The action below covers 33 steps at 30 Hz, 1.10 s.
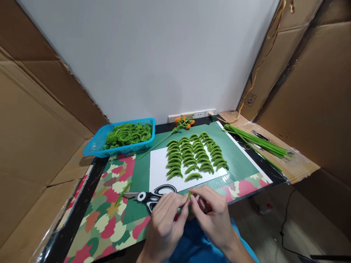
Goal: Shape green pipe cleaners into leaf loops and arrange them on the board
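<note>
At the table's front edge, my left hand (168, 219) and my right hand (211, 210) meet, fingertips pinching a small green pipe cleaner piece (189, 196) between them. Most of that piece is hidden by the fingers. Just beyond my left hand lie scissors (151, 197) with black and white handles, partly covered by that hand. Past my hands, a white sheet (157, 170) carries several columns of curved green pipe cleaner leaves (173, 160). One leaf (193, 176) lies nearest to my fingers. Loose green strips (123, 193) rest across the scissor blades.
A blue basket (128, 147) of bent green pieces stands at the back left. An orange flower stem (181, 126) lies near the wall. Long green pipe cleaners (257, 140) and a dark tool (260, 135) are on the right. Cardboard walls (304, 91) enclose both sides.
</note>
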Each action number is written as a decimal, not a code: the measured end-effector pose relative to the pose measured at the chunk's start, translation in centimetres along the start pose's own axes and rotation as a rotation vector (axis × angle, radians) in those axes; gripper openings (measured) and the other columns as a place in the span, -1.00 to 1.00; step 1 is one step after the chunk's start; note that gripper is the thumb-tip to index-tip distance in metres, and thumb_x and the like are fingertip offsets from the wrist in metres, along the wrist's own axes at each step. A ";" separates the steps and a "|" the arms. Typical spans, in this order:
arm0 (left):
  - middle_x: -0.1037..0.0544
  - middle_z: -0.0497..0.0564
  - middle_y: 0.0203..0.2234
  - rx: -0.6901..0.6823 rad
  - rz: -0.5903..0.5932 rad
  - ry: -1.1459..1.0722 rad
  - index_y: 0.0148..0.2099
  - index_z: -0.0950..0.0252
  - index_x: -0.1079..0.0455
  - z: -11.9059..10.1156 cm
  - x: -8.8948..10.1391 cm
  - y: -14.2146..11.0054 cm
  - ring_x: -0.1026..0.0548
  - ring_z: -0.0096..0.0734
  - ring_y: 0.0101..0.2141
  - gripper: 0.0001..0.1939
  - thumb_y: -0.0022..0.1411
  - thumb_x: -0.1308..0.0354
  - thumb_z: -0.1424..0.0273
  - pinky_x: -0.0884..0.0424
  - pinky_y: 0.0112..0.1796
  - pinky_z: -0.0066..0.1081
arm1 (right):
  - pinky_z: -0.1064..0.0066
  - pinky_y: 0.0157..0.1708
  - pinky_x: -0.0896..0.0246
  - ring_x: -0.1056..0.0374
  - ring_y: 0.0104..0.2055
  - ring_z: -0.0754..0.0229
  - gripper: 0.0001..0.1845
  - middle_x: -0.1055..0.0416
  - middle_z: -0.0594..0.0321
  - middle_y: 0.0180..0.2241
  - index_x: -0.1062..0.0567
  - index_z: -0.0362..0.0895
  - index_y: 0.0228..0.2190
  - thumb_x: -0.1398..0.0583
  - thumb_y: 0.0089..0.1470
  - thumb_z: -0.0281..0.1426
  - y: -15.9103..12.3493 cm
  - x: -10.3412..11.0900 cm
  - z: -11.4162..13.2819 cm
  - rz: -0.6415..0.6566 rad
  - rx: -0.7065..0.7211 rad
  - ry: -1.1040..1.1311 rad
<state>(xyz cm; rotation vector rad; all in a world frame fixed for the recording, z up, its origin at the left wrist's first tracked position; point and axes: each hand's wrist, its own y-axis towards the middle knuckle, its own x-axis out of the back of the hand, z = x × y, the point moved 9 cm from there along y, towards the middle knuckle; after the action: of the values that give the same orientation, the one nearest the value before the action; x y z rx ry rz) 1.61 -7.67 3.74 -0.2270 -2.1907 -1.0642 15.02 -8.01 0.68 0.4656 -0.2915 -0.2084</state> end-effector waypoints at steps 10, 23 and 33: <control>-0.59 -0.05 -0.38 -0.010 -0.065 0.018 -0.10 0.23 -0.40 -0.4 0.8 0.0 -0.51 -0.38 -0.38 -0.79 0.39 -0.18 0.66 -0.40 -0.23 -0.31 | 0.43 -0.58 -0.18 -0.30 -0.57 0.26 -0.83 -0.50 0.24 -0.52 -0.70 -0.11 -0.31 -0.27 0.25 -0.46 -0.1 0.6 0.8 -0.147 0.024 0.073; -0.59 0.06 0.21 0.104 0.249 0.280 0.37 0.11 -0.35 5.1 0.7 -2.3 -0.56 -0.11 0.18 -0.55 0.50 -0.12 0.31 -0.52 0.15 -0.16 | 0.39 -0.40 -0.09 -0.45 -0.42 0.19 -0.78 -0.53 0.25 -0.43 -0.58 -0.10 -0.42 -0.23 0.28 -0.49 2.5 -2.3 -2.8 0.104 -0.093 -0.446; -0.56 0.11 0.20 0.166 0.191 0.331 0.26 0.15 -0.42 7.0 2.8 -4.1 -0.55 -0.09 0.18 -0.66 0.52 -0.04 0.36 -0.49 0.12 -0.15 | 0.31 -0.48 0.32 -0.35 -0.52 0.26 -0.80 -0.55 0.31 -0.41 -0.50 -0.07 -0.43 -0.29 0.27 -0.43 2.6 -5.2 -2.7 0.182 -0.125 -0.709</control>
<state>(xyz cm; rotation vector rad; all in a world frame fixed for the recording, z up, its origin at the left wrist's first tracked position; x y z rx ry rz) -5.75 -5.49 -0.02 -0.1673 -1.9039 -0.7508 11.34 -3.29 -1.57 0.2244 -1.0048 -0.2068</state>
